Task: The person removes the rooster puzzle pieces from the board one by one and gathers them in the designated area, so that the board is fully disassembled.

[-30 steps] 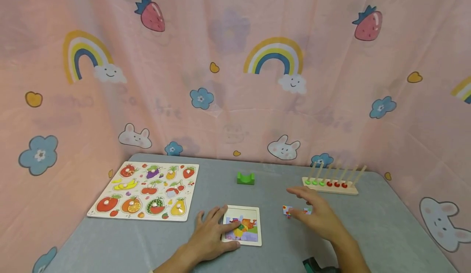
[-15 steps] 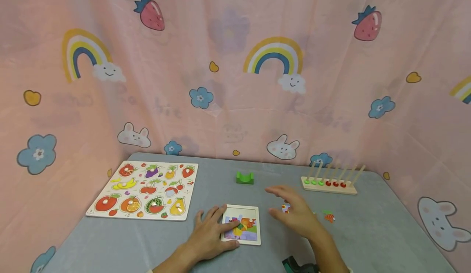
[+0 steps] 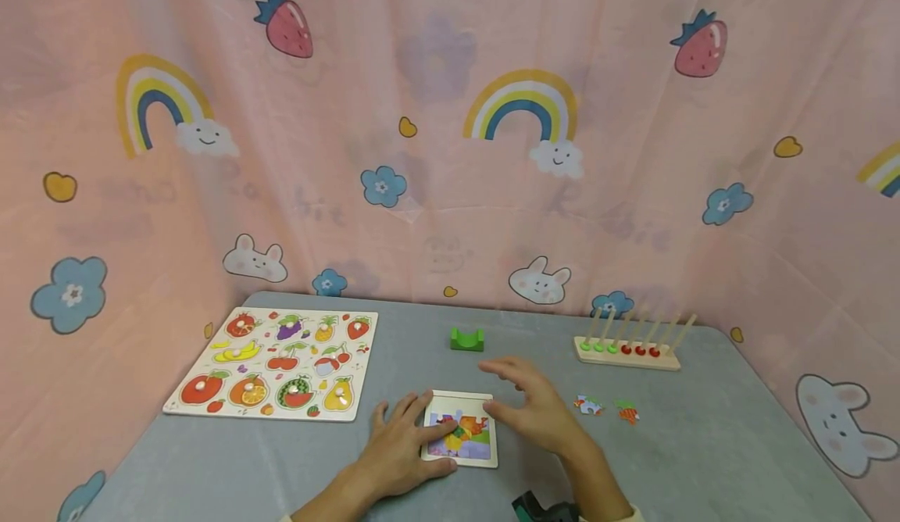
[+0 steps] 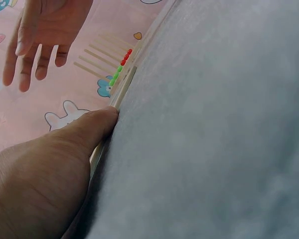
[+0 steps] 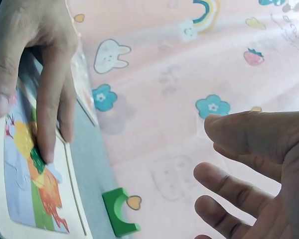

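Note:
A small jigsaw puzzle tray with a pale wooden rim lies in front of my left hand. In the right wrist view, a straight finger of that hand presses on the partly filled picture; in the left wrist view, its thumb rests on the tray's edge. My right hand hovers at the tray's right side, fingers spread and nothing held between them. Two loose puzzle pieces, one mostly white and blue and one orange and green, lie to its right. The right hand hides the table below it.
On the left lies a fruit peg puzzle board. A green notched block stands behind the tray. At the back right is a wooden peg rack with green and red beads. A pink printed curtain hangs behind the table.
My right hand has moved left from the loose pieces to the tray, uncovering two pieces. My left hand has stayed on the tray.

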Motion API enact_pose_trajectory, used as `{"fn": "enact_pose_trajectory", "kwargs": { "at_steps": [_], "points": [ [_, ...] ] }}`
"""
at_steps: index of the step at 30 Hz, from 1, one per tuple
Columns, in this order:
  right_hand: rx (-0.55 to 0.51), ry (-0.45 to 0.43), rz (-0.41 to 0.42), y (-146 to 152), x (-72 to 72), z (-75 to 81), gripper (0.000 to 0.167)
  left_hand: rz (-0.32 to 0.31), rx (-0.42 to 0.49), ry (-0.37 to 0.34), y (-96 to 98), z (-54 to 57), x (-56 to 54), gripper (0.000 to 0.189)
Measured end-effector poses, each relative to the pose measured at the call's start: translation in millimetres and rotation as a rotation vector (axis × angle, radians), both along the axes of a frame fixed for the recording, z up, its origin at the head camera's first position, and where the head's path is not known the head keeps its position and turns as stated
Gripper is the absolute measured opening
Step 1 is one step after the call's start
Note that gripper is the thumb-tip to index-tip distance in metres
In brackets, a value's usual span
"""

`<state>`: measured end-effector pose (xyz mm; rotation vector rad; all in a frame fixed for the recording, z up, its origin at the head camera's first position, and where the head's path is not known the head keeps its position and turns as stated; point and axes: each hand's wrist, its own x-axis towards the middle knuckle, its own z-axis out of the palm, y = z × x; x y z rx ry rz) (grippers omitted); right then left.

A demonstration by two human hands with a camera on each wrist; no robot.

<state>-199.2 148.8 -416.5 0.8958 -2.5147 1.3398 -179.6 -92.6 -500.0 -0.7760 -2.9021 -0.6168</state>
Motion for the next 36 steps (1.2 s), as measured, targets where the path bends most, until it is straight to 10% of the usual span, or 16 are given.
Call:
{"fn": "enact_pose_trajectory", "kwargs": {
  "at_steps": [36],
  "points": [
    [0.095, -0.120, 0.069, -40, -10.1, -63.1, 0.044, -0.007, -0.007, 0.027, -2.0, -1.3, -0.2, 0.064]
  ]
}}
